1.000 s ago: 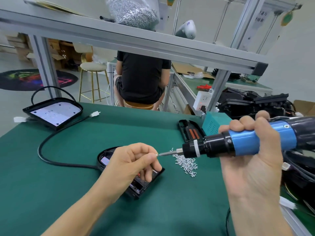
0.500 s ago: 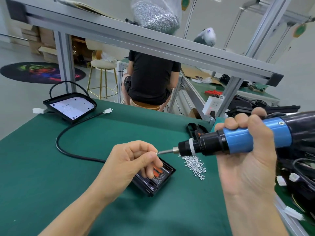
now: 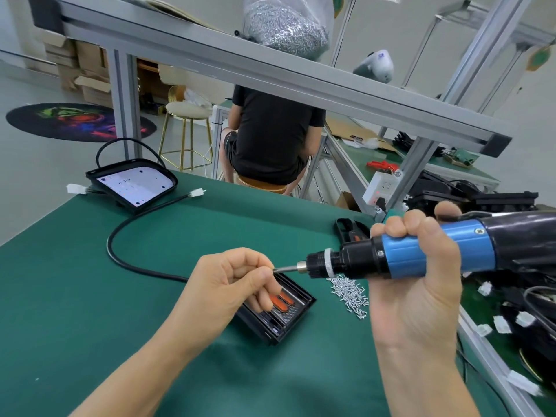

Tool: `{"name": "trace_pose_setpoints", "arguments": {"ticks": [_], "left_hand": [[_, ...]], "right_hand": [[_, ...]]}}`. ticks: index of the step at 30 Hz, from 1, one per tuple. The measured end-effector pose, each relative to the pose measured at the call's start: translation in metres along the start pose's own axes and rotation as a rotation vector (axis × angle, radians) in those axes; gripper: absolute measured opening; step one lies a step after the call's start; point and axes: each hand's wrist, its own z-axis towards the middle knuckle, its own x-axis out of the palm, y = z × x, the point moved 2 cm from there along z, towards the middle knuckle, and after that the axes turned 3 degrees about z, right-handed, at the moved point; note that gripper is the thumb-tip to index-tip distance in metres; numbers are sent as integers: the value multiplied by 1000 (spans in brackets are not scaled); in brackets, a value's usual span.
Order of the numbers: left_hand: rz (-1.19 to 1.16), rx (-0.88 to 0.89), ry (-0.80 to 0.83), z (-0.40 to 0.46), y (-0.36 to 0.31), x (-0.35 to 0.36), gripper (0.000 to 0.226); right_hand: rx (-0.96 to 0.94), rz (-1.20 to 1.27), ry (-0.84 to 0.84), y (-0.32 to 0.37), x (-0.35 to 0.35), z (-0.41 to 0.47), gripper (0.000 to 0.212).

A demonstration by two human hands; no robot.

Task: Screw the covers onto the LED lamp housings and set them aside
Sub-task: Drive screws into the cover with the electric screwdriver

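I see my right hand [image 3: 416, 284] wrapped around the blue-and-black electric screwdriver [image 3: 421, 254], holding it level above the green table mat [image 3: 90, 296] with its metal bit pointing left. My left hand [image 3: 228, 284] has thumb and forefinger pinched together right at the bit's tip; I cannot make out whether a screw sits between them. Its other fingers curl down over the black ribbed LED lamp housing with two orange inserts [image 3: 282, 314], which lies flat on the mat just under both hands. A black cable [image 3: 126, 263] runs from beneath my left hand toward the far left. Beside the housing, to its right, lies a loose pile of small silver screws [image 3: 350, 293]. At the mat's far left corner sits a second black lamp housing with a white panel [image 3: 132, 183].
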Motion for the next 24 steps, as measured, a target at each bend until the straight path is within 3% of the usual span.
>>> {"name": "trace_pose_setpoints", "arguments": {"ticks": [4,7,9,10,13,19,24], "left_hand": [[79,-33,4,-1,-1,-2,9],[223,-72,-257,5,8,-25,40],[360,-262,-417,7,21,-44,56],[428,-392,-416,6,30,-50,63],[496,-650,-248,-2,50,-45,71],[203,-669,-196,6,60,-23,52],[22,-581,-332,2,70,-16,31]], "right_hand": [[15,6,-13,-1,-6,2,25],[33,21,1,1,-13,4,24],[42,-16,12,3,-20,2,24],[47,-44,15,2,-23,0,25],[78,-114,20,-3,-34,-6,28],[118,-220,34,-19,-46,-18,30],[140,-254,54,-24,-45,-20,31]]}}
